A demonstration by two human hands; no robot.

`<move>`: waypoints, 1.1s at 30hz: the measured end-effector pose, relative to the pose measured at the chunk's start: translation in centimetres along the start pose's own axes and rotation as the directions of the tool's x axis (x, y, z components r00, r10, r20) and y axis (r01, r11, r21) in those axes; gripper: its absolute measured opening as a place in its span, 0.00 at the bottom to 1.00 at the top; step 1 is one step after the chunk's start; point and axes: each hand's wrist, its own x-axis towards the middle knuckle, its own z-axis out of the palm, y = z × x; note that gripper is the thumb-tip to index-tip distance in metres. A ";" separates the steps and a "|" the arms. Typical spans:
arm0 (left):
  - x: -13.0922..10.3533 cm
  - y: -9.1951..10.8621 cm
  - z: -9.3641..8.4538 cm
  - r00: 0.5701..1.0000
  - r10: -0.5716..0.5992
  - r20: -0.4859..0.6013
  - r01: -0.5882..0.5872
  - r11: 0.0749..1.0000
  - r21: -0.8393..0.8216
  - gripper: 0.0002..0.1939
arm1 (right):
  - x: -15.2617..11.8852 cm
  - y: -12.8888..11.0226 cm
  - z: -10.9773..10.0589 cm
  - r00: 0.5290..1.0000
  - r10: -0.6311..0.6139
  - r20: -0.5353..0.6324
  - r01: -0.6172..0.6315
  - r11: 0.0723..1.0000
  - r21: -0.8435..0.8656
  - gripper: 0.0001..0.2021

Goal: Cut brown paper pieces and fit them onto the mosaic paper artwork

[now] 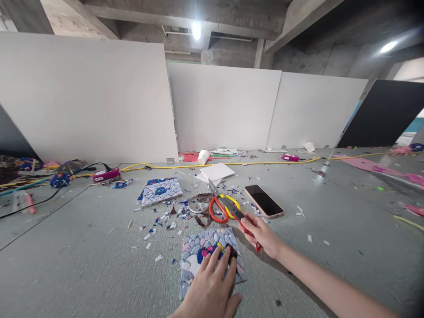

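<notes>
Counter (109,260), read left to right, with clock directions taken about the pebble-patterned panel (205,238) at its near part. Near 11 o'clock lies a blue-and-white panel (162,191). At the centre, the pebble-patterned panel lies flat, roughly square, with no clear long axis; its far edge faces about 12 o'clock. The left hand (212,280) rests spread upon it, grasping nothing; the step appears to be one of steadying. Toward 12 o'clock, among scraps (172,224), lie a red handle loop (218,219) and a yellow handle loop (239,204); whether these form one pair of scissors cannot be told. At 2 o'clock the right hand (263,234) grips a dark tool (234,211), its long axis running from 5 to 11 o'clock, tip at 11. Using it on the panel would seemingly call for turning the tip toward 7 o'clock, away from the left fingers. Beyond, between 1 and 2 o'clock, lies a phone (265,201).
</notes>
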 end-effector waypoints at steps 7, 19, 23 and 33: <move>0.1 -0.6 -1.4 0.988 0.038 -0.150 -0.039 0.999 -0.004 0.26 | -0.6 -0.6 0.2 0.997 -0.071 0.029 0.069 0.996 0.062 0.11; 0.5 -0.7 -0.7 0.960 0.022 -0.280 -0.018 1.000 0.016 0.18 | -0.4 -0.5 -0.8 0.988 -0.022 0.154 -0.047 0.900 0.433 0.15; 0.6 -0.8 -0.8 0.966 -0.017 -0.258 0.010 1.000 -0.027 0.17 | -0.4 -0.3 -1.0 0.995 -0.063 0.077 0.023 0.902 0.430 0.10; 0.7 -0.8 -0.7 0.967 -0.023 -0.255 0.022 1.000 -0.006 0.17 | -1.4 -0.2 1.2 0.994 -0.106 -0.029 0.093 0.952 -0.293 0.06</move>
